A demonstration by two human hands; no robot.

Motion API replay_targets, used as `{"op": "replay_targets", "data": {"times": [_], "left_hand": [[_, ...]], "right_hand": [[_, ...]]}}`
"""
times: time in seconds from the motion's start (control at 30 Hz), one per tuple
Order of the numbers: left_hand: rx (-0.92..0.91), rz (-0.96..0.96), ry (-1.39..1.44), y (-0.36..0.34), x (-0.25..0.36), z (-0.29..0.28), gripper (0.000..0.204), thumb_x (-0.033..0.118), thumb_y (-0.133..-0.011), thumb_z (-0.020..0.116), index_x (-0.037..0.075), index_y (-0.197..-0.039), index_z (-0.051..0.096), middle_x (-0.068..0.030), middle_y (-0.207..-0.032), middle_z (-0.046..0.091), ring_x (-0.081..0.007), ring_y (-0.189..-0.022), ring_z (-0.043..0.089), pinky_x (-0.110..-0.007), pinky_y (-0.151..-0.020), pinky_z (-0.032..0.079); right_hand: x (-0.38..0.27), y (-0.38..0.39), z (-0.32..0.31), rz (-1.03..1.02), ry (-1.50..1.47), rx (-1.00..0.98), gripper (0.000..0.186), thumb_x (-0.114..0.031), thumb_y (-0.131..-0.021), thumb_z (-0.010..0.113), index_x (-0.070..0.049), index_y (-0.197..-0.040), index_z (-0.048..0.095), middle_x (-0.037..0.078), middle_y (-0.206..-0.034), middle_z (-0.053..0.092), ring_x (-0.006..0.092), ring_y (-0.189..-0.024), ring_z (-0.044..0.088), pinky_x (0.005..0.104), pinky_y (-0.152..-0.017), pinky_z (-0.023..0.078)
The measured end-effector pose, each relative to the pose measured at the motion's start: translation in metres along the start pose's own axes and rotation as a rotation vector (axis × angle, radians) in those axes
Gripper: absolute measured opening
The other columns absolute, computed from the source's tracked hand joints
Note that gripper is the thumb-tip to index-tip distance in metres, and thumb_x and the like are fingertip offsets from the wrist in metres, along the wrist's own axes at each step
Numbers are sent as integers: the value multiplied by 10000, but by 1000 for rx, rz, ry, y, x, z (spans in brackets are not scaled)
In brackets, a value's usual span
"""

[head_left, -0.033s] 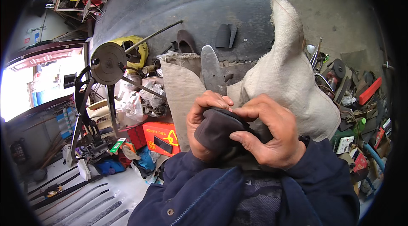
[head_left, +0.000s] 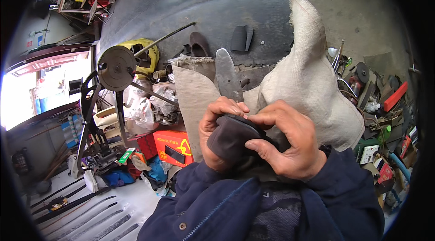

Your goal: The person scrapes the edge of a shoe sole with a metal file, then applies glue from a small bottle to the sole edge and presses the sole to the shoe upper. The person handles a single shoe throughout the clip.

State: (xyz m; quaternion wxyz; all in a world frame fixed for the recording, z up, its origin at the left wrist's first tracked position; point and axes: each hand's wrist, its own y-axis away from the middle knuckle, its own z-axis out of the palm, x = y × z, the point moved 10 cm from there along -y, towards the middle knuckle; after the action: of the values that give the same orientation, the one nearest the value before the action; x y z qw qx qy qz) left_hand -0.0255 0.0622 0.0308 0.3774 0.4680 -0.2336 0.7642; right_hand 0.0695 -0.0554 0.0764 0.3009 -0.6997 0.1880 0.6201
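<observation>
Leftmost, we note a black machine wheel (head_left: 117, 68), untouched. A brown shoe (head_left: 198, 45) sits apart on the floor (head_left: 222, 12). Our left hand (head_left: 211, 125) curls firmly around a dark shoe (head_left: 230, 140), held above the lap; our right hand (head_left: 292, 139) pinches its edge, thumb against the side. Work looks unfinished; how much is done, we cannot tell.

The grey floor (head_left: 267, 0) carries a brown shoe (head_left: 198, 43). Near the shoe, to its right, lies a dark bent sheet (head_left: 239, 38); farther right, a small pale disc (head_left: 263, 42). Well right of the shoe, a heap of tools and scraps (head_left: 368, 87) lies.
</observation>
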Motion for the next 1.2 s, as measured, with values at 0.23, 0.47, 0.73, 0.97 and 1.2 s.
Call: {"op": "replay_targets", "data": {"times": [0.23, 0.47, 0.73, 0.97, 1.2], "left_hand": [[22, -3, 70, -2, -1, -8, 222, 155, -875, 741, 38, -1007, 607, -51, -924, 570, -183, -887, 569, -394, -957, 451], [21, -6, 91, -3, -1, -9, 242, 195, -875, 743, 46, -1001, 601, -53, -932, 575, -184, -884, 570, -409, -957, 447], [0, 19, 35, 0, 2, -11, 256, 208, -867, 745, 50, -1010, 604, -65, -938, 590, -198, -875, 591, -419, -963, 446], [-32, 67, -51, 0, 5, -4, 322, 313, -862, 755, 65, -999, 602, -71, -883, 597, -200, -863, 596, -451, -928, 455], [-13, 34, -127, 1, 4, -4, 303, 306, -889, 735, 75, -984, 563, -60, -827, 552, -208, -772, 584, -441, -885, 448]], "right_hand": [[9, -2, 10, 36, -78, 9, 301, -52, -768, 815, -3, -1036, 688, 152, -904, 626, 299, -810, 653, 353, -721, 523], [12, -3, 13, 26, -91, 37, 277, -40, -744, 828, -12, -983, 690, 133, -849, 586, 281, -741, 611, 346, -663, 495], [8, -1, 13, -33, -86, 36, 267, -29, -730, 829, -9, -951, 681, 137, -867, 599, 298, -733, 611, 359, -661, 502], [-9, 0, -1, -119, -71, 66, 320, -87, -778, 812, 10, -1056, 685, 151, -924, 634, 311, -815, 642, 368, -730, 513], [17, 28, -119, -87, 146, 339, 137, -21, -871, 680, -5, -1007, 675, 84, -861, 640, 156, -762, 603, 293, -683, 495]]}}
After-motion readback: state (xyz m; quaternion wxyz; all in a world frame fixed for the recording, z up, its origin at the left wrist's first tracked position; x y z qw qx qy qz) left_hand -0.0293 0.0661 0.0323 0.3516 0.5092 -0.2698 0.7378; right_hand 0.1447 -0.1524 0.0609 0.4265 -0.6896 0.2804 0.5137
